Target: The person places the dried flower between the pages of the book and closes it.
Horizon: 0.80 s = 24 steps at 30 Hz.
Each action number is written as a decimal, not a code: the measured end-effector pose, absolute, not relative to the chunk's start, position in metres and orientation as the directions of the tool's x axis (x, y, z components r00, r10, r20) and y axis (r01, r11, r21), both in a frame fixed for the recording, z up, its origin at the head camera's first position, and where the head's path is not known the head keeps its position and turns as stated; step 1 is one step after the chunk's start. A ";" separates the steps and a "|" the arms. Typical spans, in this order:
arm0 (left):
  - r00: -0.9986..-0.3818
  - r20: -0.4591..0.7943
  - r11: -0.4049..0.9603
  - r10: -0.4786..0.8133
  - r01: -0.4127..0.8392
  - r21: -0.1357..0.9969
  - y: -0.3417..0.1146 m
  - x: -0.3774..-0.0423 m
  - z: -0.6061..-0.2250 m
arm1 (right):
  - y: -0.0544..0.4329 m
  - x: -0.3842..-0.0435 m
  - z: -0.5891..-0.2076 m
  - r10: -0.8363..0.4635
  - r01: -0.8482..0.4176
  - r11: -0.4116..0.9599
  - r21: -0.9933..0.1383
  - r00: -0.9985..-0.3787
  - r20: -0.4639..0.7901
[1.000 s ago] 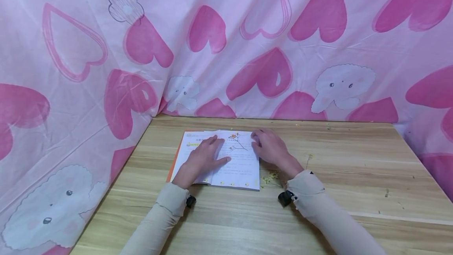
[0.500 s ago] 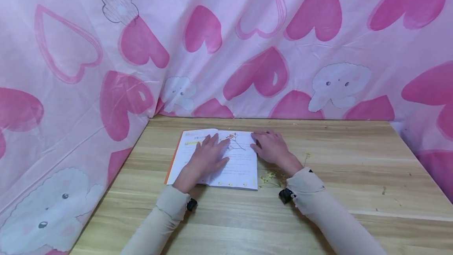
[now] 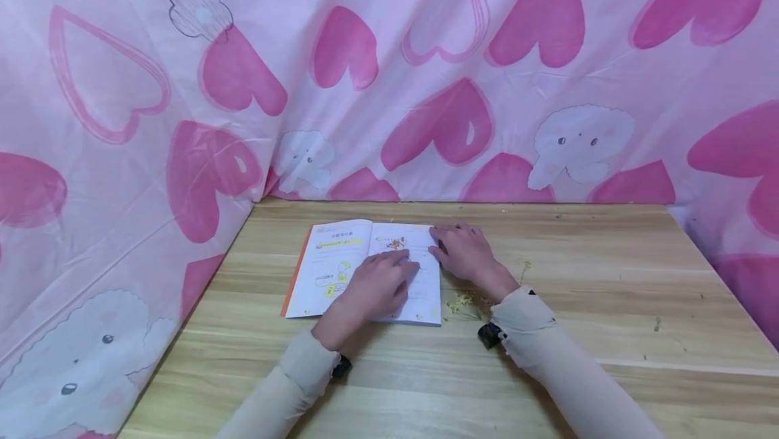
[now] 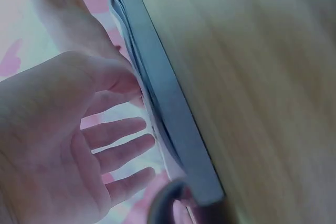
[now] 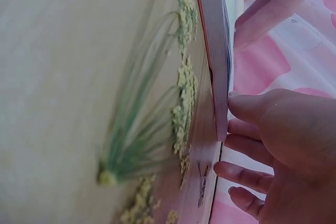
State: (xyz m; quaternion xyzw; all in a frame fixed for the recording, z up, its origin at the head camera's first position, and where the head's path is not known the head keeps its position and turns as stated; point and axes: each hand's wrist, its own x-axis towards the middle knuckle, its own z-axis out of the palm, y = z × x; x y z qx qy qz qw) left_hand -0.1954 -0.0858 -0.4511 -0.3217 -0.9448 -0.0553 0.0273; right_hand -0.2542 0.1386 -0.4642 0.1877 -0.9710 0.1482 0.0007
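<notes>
An open book (image 3: 335, 253) with printed pages and an orange cover edge lies on the wooden table. A pressed sprig with orange flowers (image 3: 397, 244) is on its right page, partly covered by my left hand (image 3: 372, 283). In the left wrist view, that hand's fingers (image 4: 123, 153) are extended and spread, their tips at the page. My right hand (image 3: 467, 253) rests at the book's right edge near the top corner. Seen from the right wrist, its thumb touches the page edge and the loosely bent fingers lie along the book's side.
A bunch of small yellow dried flowers (image 3: 464, 302) on green stems lies right of the book, beneath the right wrist. A thin loose sprig (image 3: 525, 270) and scattered plant bits (image 3: 657, 324) are farther right. A pink heart-patterned cloth (image 3: 341, 121) hangs behind and at the sides.
My left hand has moved from the left page and the fold to the right page, over the sprig's stem, uncovering the left page's picture. The right hand stays at the book's right edge.
</notes>
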 end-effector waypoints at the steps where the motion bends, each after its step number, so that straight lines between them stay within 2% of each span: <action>1: -0.784 0.107 0.780 0.611 0.620 0.084 -0.084 -0.193 -0.450 | 0.139 -0.254 -0.464 -0.363 -0.365 0.886 -0.288 -0.930 0.060; 7: -0.764 0.206 0.775 0.612 0.630 0.035 -0.066 -0.181 -0.449 | 0.139 -0.254 -0.463 -0.362 -0.367 0.885 -0.286 -0.929 0.075; 11: -0.765 0.144 0.765 0.627 0.641 0.071 -0.056 -0.179 -0.452 | 0.138 -0.253 -0.462 -0.360 -0.369 0.881 -0.297 -0.929 0.088; 16: -0.772 0.025 0.753 0.635 0.626 0.202 -0.057 -0.186 -0.457 | 0.137 -0.253 -0.463 -0.369 -0.379 0.871 -0.312 -0.925 0.092; 24: -0.722 0.041 0.697 0.691 0.680 0.229 -0.061 -0.191 -0.460 | 0.141 -0.251 -0.467 -0.350 -0.357 0.861 -0.362 -0.933 0.088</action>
